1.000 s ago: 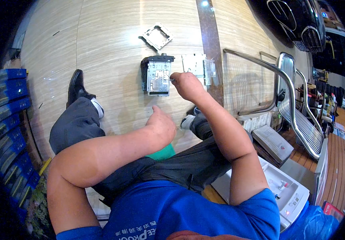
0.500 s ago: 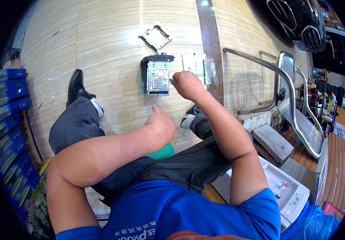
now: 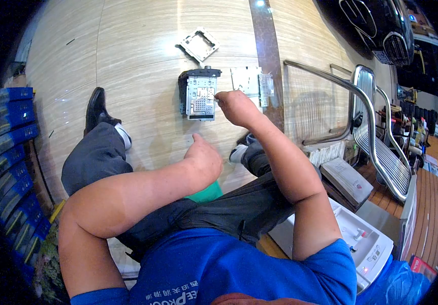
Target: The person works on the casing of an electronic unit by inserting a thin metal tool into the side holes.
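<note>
Metal-cased unit draws a careful hand on shop floor

We see the unit resting on the tiles between the person's feet, black front pointing away and perforated metal face turned up. The right hand reaches its right side, fingertips bunched close together at the edge; we cannot tell whether they clamp on a small tool, a part or the casing itself. The left hand hangs nearer the lap, well apart from the right and clear of the unit, thumb extended and the other fingers curled; we cannot tell whether they close on anything.

In our judgement, work this fine calls for short, light strokes from the fingertips, square to the metal, with the wrist low and relaxed. The unit has nothing visible bracing it, so we favor a steadying left palm on the near corner, lest side pressure slide or twist it. Thin sheet edges can nick skin and a slip could scratch the face; we advise gentle force.

Just beyond the front lies a square frame; to the right, a pale plate.
</note>
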Available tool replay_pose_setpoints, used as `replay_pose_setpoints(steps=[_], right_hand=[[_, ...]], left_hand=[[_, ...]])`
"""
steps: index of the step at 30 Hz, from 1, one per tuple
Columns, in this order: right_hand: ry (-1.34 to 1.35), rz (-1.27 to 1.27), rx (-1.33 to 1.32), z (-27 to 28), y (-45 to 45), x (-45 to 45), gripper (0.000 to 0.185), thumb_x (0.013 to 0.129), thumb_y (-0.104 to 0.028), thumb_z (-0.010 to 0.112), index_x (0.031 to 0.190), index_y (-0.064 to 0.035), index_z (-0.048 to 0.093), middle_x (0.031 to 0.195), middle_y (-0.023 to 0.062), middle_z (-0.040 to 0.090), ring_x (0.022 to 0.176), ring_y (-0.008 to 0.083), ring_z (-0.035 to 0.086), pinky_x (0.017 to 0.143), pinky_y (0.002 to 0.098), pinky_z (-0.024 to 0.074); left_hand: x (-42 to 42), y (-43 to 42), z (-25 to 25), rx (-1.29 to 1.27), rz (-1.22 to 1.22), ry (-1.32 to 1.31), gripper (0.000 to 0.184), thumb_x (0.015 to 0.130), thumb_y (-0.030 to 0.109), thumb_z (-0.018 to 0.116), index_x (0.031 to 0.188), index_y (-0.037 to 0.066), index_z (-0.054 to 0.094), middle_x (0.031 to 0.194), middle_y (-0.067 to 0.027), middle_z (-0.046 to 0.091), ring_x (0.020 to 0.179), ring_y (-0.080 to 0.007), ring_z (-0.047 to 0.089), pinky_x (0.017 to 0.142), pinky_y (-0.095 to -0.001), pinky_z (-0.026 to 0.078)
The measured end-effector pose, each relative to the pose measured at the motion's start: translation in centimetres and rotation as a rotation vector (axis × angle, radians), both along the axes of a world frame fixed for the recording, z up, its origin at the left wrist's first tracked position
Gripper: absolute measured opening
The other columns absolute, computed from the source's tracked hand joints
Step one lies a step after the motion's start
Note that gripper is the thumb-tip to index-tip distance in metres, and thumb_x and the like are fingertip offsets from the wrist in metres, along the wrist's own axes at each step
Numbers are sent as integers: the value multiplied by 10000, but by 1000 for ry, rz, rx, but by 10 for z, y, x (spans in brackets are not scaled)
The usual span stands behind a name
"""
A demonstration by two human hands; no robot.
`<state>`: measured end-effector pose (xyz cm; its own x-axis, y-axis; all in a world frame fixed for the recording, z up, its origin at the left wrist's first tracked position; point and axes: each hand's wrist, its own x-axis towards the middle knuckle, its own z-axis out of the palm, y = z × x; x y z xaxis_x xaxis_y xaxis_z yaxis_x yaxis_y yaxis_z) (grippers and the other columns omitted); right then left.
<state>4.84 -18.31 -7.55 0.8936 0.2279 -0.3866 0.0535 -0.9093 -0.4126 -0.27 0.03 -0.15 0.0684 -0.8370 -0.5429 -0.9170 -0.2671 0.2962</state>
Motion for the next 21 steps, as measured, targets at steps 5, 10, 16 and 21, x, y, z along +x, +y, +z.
replay_pose_setpoints(steps=[5, 10, 16, 21], right_hand=[[44, -40, -109, 9, 3, 2, 220, 895, -197, 596, 969, -14, 694, 874, 243, 671, 856, 416, 647, 779, 489, 509], [23, -71, -57, 6, 2, 1, 210, 883, -184, 605, 971, -17, 696, 884, 239, 672, 848, 414, 647, 777, 483, 511], [0, -39, -2, 1, -1, 1, 216, 872, -148, 600, 1023, -27, 696, 899, 237, 675, 843, 408, 649, 769, 476, 516], [7, -27, -23, 1, 1, 0, 207, 875, -146, 599, 1015, -26, 692, 888, 238, 674, 839, 412, 648, 776, 479, 515]], left_hand=[[1, 0, 0, 9, 6, 22, 307, 898, 190, 519, 1120, 45, 673, 1094, -181, 681, 1013, -330, 657, 927, -571, 430], [-2, 0, -4, 2, 15, 5, 309, 900, 187, 515, 1119, 40, 676, 1101, -187, 680, 1021, -337, 656, 927, -571, 430], [-1, 0, -3, 14, 7, -2, 308, 901, 186, 513, 1113, 35, 678, 1105, -183, 680, 1020, -339, 657, 930, -572, 429], [0, 1, -3, 2, -4, 6, 302, 896, 188, 522, 1105, 40, 682, 1100, -179, 683, 1016, -337, 659, 925, -573, 432]])
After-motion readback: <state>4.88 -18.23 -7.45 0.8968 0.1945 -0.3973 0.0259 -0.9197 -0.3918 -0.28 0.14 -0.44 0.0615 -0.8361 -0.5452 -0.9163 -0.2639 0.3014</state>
